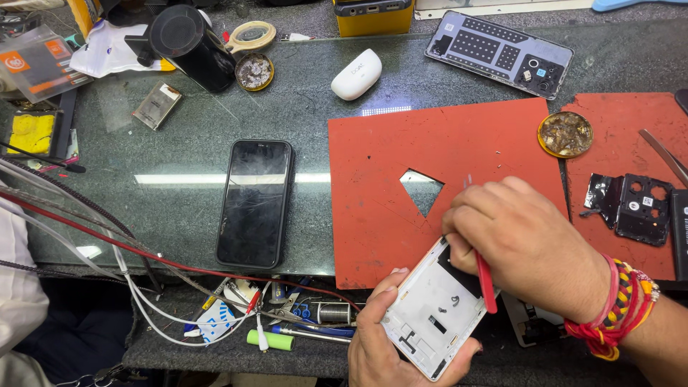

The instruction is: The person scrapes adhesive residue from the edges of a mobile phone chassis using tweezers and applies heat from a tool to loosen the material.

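Left hand (383,344) cradles white phone frame (433,315) below red mat (444,179); right hand (527,244) grasps red pry tool (487,283), working the frame's edge. Likely needs steady levering.

Green glass-topped workbench (193,143) (strip-light glare), dark lower shelf (215,355), cluttered

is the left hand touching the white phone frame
Touching. The head view shows the left hand cupping the white phone frame from below, fingers wrapped around its lower edges, while the right hand holds a red tool over it.
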